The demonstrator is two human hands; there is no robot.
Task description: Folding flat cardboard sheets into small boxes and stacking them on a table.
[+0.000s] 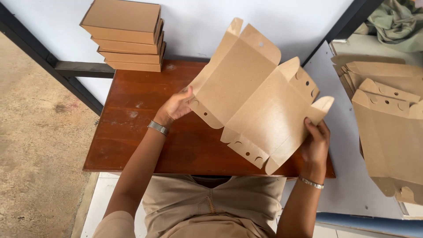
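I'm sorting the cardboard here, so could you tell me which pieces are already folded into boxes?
The closed boxes stacked at the table's far left corner; the held sheet and right-hand pile remain flat.

Both forearms extend forward from the torso, bare to the elbow. The left hand (pixel 176 105) is raised toward 11 o'clock, fingers curled closed in a pinch, thumb on top; a metal watch band circles its wrist. The right hand (pixel 315 143) sits toward 2 o'clock, fingers wrapped closed, with a thin bangle at the wrist.

The single head-worn camera looks steeply down from close above, the left hand (pixel 175 107) and right hand (pixel 315 143) mid-frame.
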